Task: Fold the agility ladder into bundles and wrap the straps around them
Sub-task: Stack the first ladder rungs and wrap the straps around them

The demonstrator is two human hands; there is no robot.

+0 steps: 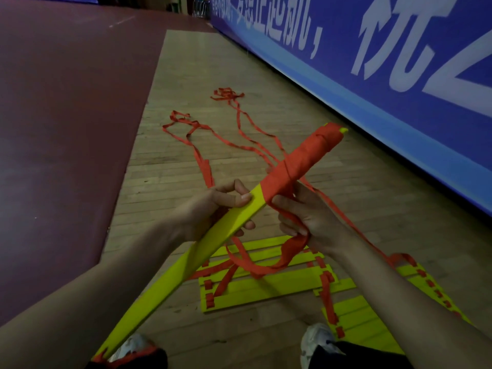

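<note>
The left hand (213, 209) is gripping the bundle (239, 218) mid-length above the floor (186, 166), its long axis rising away to the right. The right hand (311, 217), just beyond, is holding the strap (290, 249), with bare yellow lying toward the left grip.

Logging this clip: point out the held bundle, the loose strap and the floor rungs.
held bundle (229, 219): head view, bare yellow part.
loose strap (291, 247): head view, loop under the right hand (314, 217).
floor rungs (266, 288): head view, a yellow slat.
</note>
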